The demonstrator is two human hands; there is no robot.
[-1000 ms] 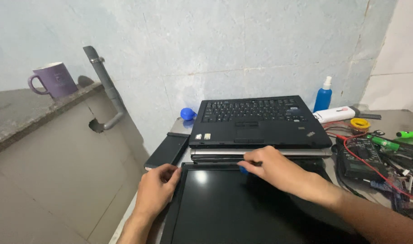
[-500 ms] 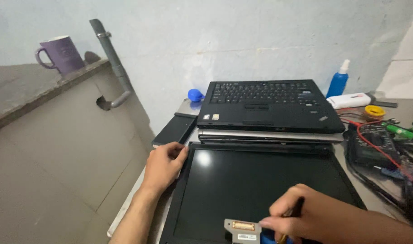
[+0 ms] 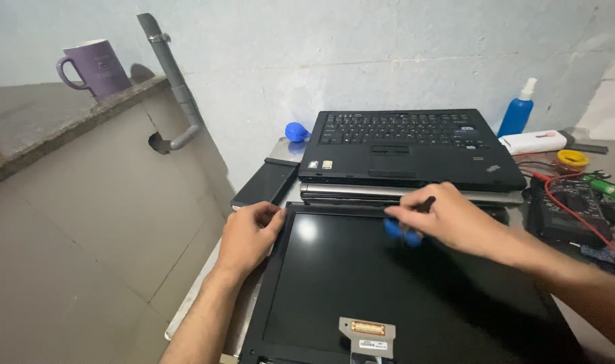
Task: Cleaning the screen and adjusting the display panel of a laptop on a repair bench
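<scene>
while left hand (image 3: 248, 236) steadies screen panel (image 3: 402, 283), mug (image 3: 92, 67) sits apart.

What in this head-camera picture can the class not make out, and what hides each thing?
Head view:
- Blue tool: blurred, its tip covered by the right hand.
- Flat screen panel: bottom edge cut off by the frame.
- Silver laptop: mostly hidden under the black laptop.
- Meter with red wire: too cluttered to read.

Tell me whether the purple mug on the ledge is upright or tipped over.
Upright. The purple mug stands on its base on the stone ledge, rim up and handle to the side. Its contents cannot be seen.
</scene>
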